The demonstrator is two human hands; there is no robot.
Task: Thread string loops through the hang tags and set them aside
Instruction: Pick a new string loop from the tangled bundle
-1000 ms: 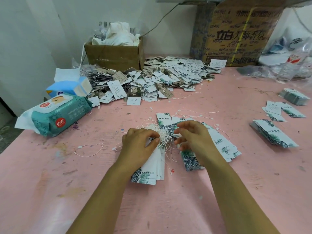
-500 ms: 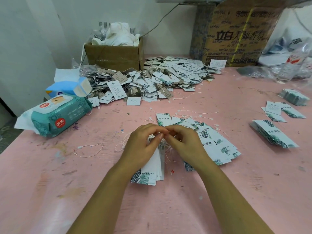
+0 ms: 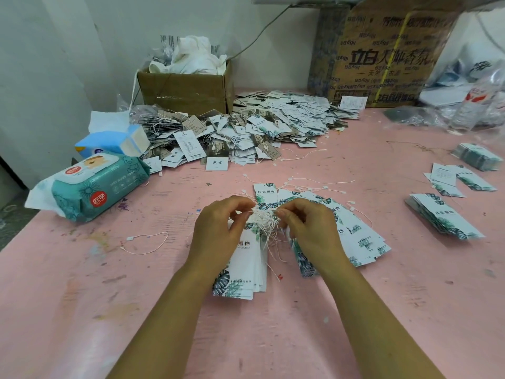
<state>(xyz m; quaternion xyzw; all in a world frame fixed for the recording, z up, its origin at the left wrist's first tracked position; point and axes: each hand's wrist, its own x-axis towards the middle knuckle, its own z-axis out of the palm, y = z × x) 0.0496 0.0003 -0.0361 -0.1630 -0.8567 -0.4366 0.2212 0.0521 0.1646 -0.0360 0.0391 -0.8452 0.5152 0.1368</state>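
A stack of white hang tags with green leaf print (image 3: 246, 272) lies on the pink table, its top end under my left hand (image 3: 218, 231). A tangle of white string loops (image 3: 266, 220) sits between both hands. My left hand pinches strings at the stack's top. My right hand (image 3: 308, 228) pinches the strings from the other side, fingertips a little apart from the left ones. To the right a fanned row of the same tags (image 3: 352, 228) spreads out, partly hidden by my right hand.
A big heap of threaded tags (image 3: 246, 129) lies at the back, before a cardboard box (image 3: 185, 91). A wet-wipes pack (image 3: 93, 187) and tissue box (image 3: 114, 140) sit left. Small tag piles (image 3: 442, 217) lie right. A loose string loop (image 3: 144, 242) lies left of my hands.
My hands came together over the strings half a second ago and have since drawn slightly apart, both still pinching at the tangle. The tag stacks have not moved.
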